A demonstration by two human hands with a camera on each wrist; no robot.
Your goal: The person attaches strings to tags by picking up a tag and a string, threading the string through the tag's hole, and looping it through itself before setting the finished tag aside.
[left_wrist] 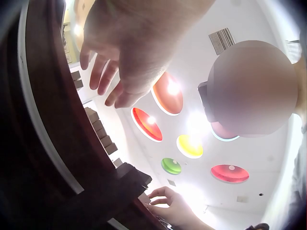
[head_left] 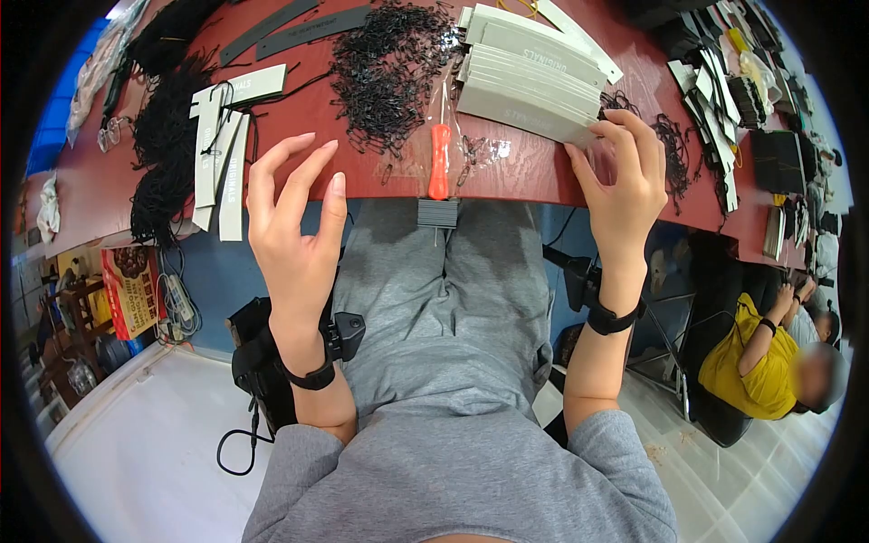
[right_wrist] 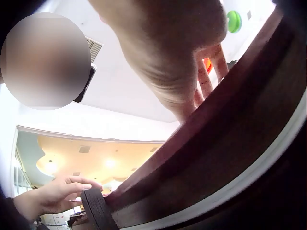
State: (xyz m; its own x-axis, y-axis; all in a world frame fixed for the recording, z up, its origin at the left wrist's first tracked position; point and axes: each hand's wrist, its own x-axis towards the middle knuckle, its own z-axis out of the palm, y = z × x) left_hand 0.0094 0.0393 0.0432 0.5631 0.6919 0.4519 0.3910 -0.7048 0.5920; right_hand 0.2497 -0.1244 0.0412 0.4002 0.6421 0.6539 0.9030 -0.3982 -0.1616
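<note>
cords first, going left to right: a tangled bundle of thin black cords (head_left: 165, 149) lies at the left of the red wood-grain table (head_left: 534, 177). below it there's a red printed box (head_left: 131, 294), lettering too small for me to read. next, a few pale rectangular card tags (head_left: 206, 163) with black cord across them, and "originals" is readable on one. left hand (head_left: 294, 235) is up at the near edge, fingers spread and gently bent, nothing in them. beyond it, two dark grey card strips (head_left: 312, 33), one seems to say "heavyweight", don't quote me. then a loose heap of small black pins (head_left: 385, 77), and right of that an orange-handled tool (head_left: 439, 163) with its shaft pointing away, grey ridged block (head_left: 437, 214) at the near edge.

the main thing is the fanned stack of pale grey card tags (head_left: 534, 81), right of the tool, with "originals" upside down on the cards. right hand (head_left: 626, 181) is by its near right corner, fingers bent, thumb apart, no card in them that i can see. can't tell if the tips touch the stack.

imo this is a pause between pieces, nothing picked up. grabbing a card would call for a light thumb-and-finger pinch to separate just one.
</note>
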